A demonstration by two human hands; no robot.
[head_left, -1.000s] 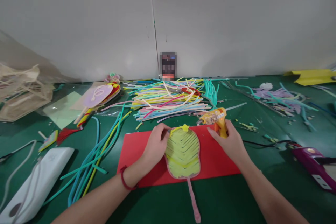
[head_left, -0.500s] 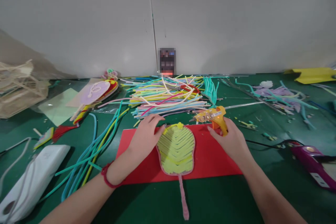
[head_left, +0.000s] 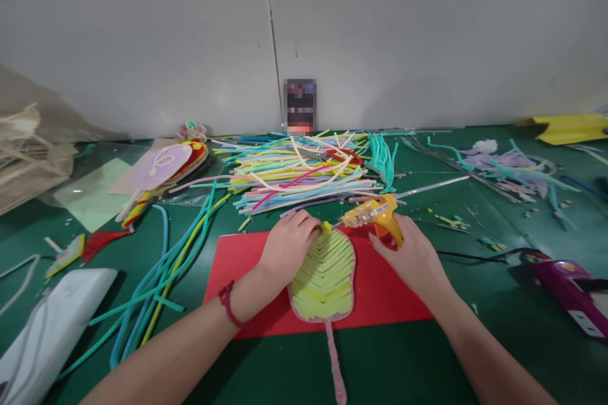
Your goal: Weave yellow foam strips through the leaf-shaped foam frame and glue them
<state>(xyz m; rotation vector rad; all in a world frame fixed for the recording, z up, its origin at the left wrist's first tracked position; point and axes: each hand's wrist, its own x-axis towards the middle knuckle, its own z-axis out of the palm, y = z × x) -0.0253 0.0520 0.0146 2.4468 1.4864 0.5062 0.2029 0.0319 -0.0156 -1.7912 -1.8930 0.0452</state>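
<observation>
My right hand (head_left: 409, 247) is closed around the handle of a yellow glue gun (head_left: 373, 214). Its nozzle points left, close to a small yellow pipe-cleaner piece (head_left: 326, 228) at the top of a leaf-shaped fan (head_left: 325, 278). The fan is yellow-green with dark slanting gaps, a pink edge and a pink handle (head_left: 335, 361). Over the fan's upper left lies my left hand (head_left: 292, 247), fingers bent together, fingertips pinching at the yellow piece. Beneath the fan is a red sheet (head_left: 380, 291).
A pile of coloured pipe cleaners (head_left: 299, 174) with red-handled scissors (head_left: 344, 157) lies behind the sheet. Loose long stems (head_left: 166, 272) and a white device (head_left: 61, 310) are on the left, beside a purple fan (head_left: 171, 164). At right sits a purple power strip (head_left: 572, 291).
My left hand has moved right, over the fan's top left, and its fingers have closed at the yellow piece. The glue gun has moved left, bringing its nozzle near that piece.
</observation>
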